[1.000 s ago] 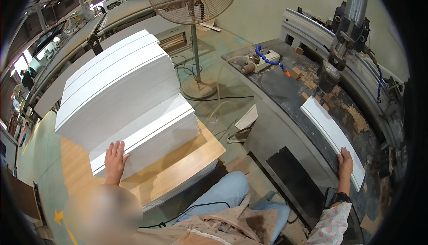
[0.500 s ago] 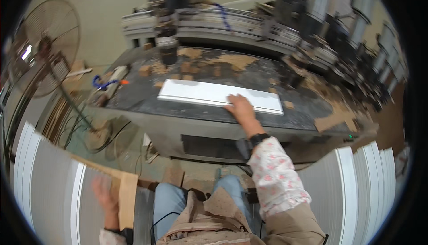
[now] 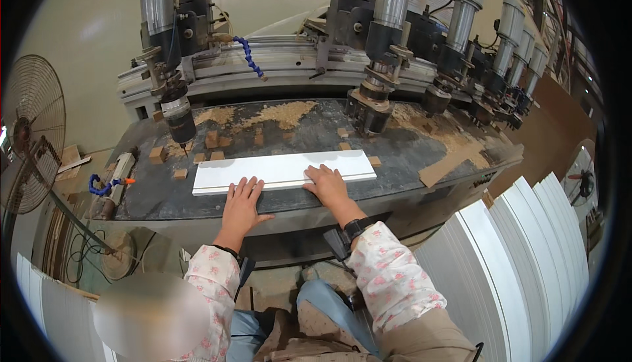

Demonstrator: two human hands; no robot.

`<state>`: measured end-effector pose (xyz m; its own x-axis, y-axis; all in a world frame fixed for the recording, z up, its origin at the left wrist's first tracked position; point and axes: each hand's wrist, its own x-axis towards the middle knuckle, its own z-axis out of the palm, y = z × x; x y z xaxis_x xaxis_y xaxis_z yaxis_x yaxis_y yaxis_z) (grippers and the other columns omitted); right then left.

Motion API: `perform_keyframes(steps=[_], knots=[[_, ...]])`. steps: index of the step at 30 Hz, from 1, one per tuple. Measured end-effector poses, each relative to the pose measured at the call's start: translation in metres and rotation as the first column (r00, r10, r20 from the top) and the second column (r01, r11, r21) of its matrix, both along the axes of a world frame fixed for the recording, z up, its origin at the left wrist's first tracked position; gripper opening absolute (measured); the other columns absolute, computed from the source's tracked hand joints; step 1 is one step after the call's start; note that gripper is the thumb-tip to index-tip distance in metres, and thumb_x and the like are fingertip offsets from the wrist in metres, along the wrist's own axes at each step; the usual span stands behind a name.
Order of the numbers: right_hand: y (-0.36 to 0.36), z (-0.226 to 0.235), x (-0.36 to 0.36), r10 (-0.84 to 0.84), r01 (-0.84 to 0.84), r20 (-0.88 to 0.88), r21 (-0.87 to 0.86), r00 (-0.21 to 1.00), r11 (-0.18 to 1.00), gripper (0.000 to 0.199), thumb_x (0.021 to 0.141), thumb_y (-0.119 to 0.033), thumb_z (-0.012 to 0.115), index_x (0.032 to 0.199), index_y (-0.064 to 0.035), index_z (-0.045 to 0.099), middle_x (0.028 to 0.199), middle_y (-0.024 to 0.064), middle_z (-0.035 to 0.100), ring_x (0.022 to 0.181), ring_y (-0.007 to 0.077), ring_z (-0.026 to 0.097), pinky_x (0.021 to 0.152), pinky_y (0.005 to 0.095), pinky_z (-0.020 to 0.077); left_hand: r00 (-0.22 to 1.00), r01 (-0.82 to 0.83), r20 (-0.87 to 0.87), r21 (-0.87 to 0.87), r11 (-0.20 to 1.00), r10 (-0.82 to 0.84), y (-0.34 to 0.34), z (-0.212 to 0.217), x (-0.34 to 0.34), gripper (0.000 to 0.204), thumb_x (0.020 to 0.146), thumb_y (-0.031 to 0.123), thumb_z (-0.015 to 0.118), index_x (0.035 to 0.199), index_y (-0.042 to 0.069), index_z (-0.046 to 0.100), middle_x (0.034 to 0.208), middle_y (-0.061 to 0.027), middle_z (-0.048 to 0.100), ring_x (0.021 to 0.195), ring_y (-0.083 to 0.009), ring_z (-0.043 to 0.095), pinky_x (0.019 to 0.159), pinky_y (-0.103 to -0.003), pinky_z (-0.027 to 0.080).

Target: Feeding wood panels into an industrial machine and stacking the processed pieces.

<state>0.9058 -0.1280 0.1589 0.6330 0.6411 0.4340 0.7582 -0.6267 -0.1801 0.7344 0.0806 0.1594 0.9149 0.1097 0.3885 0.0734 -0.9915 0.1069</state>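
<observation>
A white board [image 3: 263, 166] with a thin groove along its front lies flat on the dark machine table, against small wooden blocks. My left hand [image 3: 242, 210] touches its front edge left of the middle, fingers apart and thumb out to the side. Toward the board's right part, my right hand [image 3: 329, 191] rests with spread fingertips on its top. Neither hand is wrapped round anything. A drill head [image 3: 178, 119] stands above the table behind the board's left end. Another drill head [image 3: 374, 108] is behind its right end.
Wood chips [image 3: 280, 114] and wooden blocks [image 3: 157, 156] litter the table [image 3: 158, 197]. A flat brown offcut [image 3: 451, 161] lies at the right. White boards [image 3: 487, 243] stand stacked at my right, more at lower left. A fan [image 3: 33, 131] stands at the left; a blurred patch covers the lower left.
My left hand has come up from beside the lower-left stack to the board's front edge. My right hand stays on the board. The view has shifted to the right.
</observation>
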Motion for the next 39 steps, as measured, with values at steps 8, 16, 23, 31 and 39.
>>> perform_keyframes(steps=[8,16,23,31,39], knots=[[-0.153,0.107,-0.161,0.046,-0.068,0.141,0.158,0.989,0.985,0.057,0.073,-0.016,0.078,0.127,-0.0110,0.059,0.133,0.0113,0.057,0.129,0.0334,0.048,0.106,0.0459,0.0402,1.000,0.002,0.025,0.008,1.000,-0.003,-0.003,-0.002,0.011,0.098,0.064,0.058,0.079,0.143,0.012,0.042,0.148,-0.0097,0.041,0.140,-0.0307,0.033,0.116,-0.053,0.023],[-0.340,0.212,-0.366,-0.830,0.847,0.186,-0.203,0.527,0.492,0.066,0.062,-0.020,0.085,0.122,-0.0135,0.060,0.107,0.0106,0.061,0.104,0.0307,0.058,0.082,0.0398,0.0513,1.000,-0.021,0.002,-0.069,0.997,0.021,0.021,-0.010,0.001,0.101,0.063,0.042,0.085,0.147,0.013,0.037,0.151,-0.0123,0.037,0.141,-0.0335,0.031,0.117,-0.051,0.021],[-0.360,0.164,-0.388,-0.726,0.846,0.468,-0.099,0.504,0.524,0.044,0.063,-0.012,0.076,0.104,-0.0091,0.062,0.083,0.0078,0.052,0.079,0.0264,0.056,0.065,0.0379,0.0487,0.999,-0.032,-0.021,-0.127,0.991,0.030,-0.004,-0.012,0.006,0.094,0.063,0.030,0.086,0.144,0.014,0.040,0.149,-0.0115,0.038,0.142,-0.0321,0.028,0.119,-0.052,0.015],[-0.249,0.171,-0.285,-0.381,0.451,0.415,-0.082,0.826,0.889,0.046,0.062,-0.008,0.072,0.107,-0.0092,0.065,0.085,0.0065,0.053,0.079,0.0256,0.056,0.066,0.0360,0.0486,0.863,0.142,0.480,0.070,0.987,-0.159,0.009,-0.040,-0.042,0.011,0.078,0.007,0.057,0.089,0.004,0.054,0.084,-0.0133,0.050,0.088,-0.0327,0.054,0.099,-0.051,0.042],[-0.095,0.127,-0.119,0.148,-0.169,0.279,0.052,0.949,0.984,0.031,0.076,-0.004,0.068,0.106,-0.0111,0.065,0.107,0.0063,0.069,0.088,0.0293,0.066,0.077,0.0395,0.0540,0.976,0.016,0.208,0.254,0.967,-0.070,0.035,0.040,-0.212,0.045,0.078,0.010,0.057,0.122,0.011,0.057,0.103,-0.0100,0.055,0.100,-0.0284,0.056,0.091,-0.044,0.049]])
